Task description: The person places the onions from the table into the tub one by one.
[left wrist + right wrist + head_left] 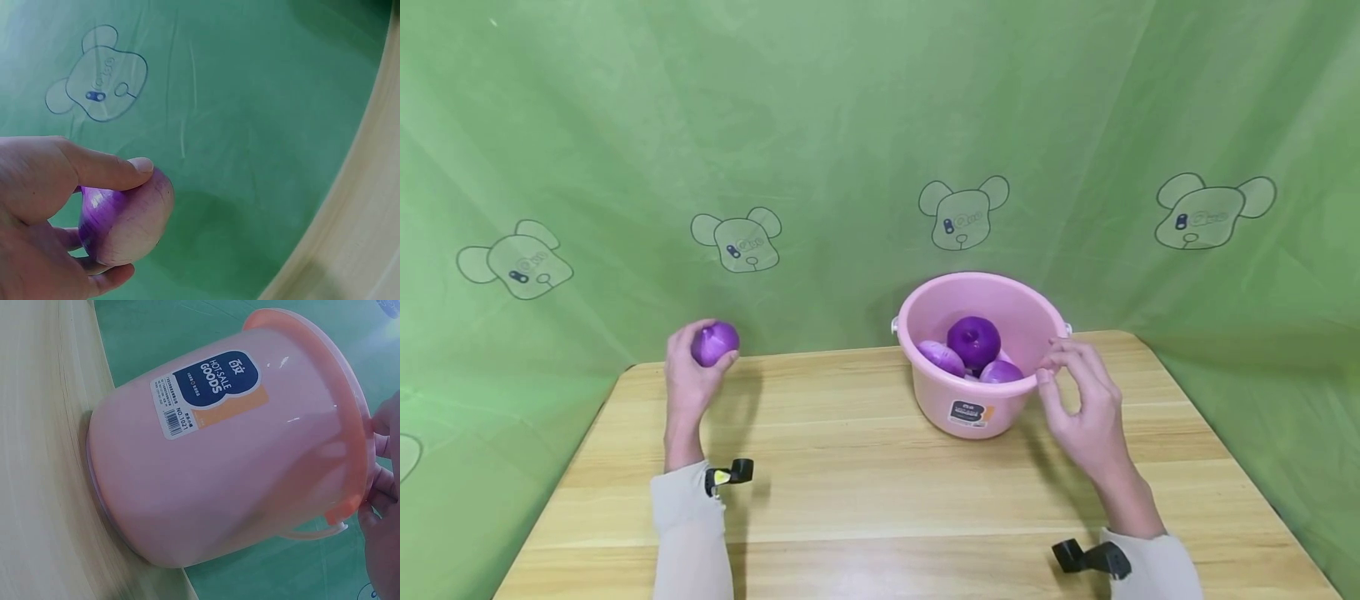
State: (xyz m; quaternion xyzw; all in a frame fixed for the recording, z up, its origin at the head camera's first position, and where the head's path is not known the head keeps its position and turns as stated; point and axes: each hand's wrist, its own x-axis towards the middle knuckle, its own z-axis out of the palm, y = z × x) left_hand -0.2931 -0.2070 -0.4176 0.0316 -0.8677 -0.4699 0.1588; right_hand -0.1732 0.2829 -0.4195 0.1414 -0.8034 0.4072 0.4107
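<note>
My left hand [691, 375] holds a purple onion [718, 343] between thumb and fingers, raised by the table's far left edge. The left wrist view shows the onion [134, 219] with a shiny purple side and a paler side, thumb on top and fingertips beneath. On the right, my right hand [1088, 408] pinches the rim of a pink bucket [940, 400] with thumb and fingers. Inside the bucket lie a dark purple round onion-like piece [973, 342] and paler purple ones [942, 358]; the bucket's lower inside is hidden.
The bucket stands on a light wooden table [835, 500], near its far edge. A green curtain [842, 142] with bear-head drawings hangs directly behind and around the table. The bucket has a white handle [319, 534] hanging at its rim and a label [209, 390] on its side.
</note>
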